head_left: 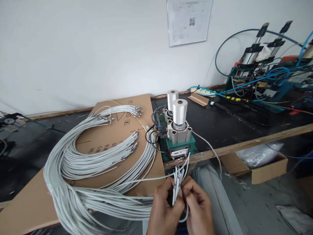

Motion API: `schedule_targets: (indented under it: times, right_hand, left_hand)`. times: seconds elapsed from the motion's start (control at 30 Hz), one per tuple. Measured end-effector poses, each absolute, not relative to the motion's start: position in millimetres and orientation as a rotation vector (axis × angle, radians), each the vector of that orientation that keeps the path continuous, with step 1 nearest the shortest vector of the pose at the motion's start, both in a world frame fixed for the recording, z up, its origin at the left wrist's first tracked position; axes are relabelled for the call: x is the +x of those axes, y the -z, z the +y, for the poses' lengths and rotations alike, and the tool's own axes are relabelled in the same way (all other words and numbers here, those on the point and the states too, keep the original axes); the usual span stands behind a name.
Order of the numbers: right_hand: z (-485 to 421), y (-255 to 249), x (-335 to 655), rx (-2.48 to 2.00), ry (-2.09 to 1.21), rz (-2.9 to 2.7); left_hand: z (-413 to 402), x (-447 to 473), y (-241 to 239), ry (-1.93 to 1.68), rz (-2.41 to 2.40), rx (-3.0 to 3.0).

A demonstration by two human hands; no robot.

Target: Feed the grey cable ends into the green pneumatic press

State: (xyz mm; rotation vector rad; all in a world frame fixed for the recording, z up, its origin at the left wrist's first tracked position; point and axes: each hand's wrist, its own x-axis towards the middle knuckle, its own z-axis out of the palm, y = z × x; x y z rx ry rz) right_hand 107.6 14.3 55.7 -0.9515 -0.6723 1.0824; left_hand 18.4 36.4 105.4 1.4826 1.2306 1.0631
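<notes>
Both your hands grip one bunch of thin grey-white wire ends [178,178], near centre.
Your left hand [164,209] and right hand [198,205] pinch it together, just near of the green press with two silver cylinders [177,130]; looped grey cables [80,163] lie left on brown cardboard [29,205].

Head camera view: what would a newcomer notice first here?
A big loop of grey cables sprawls over the cardboard sheet on the left. At bottom centre, the left hand and right hand pinch a few wire ends close to a small green press with two silver cylinders at the bench edge.
</notes>
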Motion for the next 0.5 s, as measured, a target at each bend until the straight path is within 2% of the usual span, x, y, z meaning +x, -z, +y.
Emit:
schedule_targets:
  times: [0.17, 0.5]
  right_hand:
    - [14.0, -54.7, 100.7, -0.872, -1.272, -0.447]
    - [13.1, -51.3, 100.0, -0.846, -1.227, -0.450]
  left_hand:
    - [34.0, 17.8, -102.0, -1.091, 1.250, 1.524]
    - [28.0, 12.3, -99.9, -1.117, 1.216, 1.541]
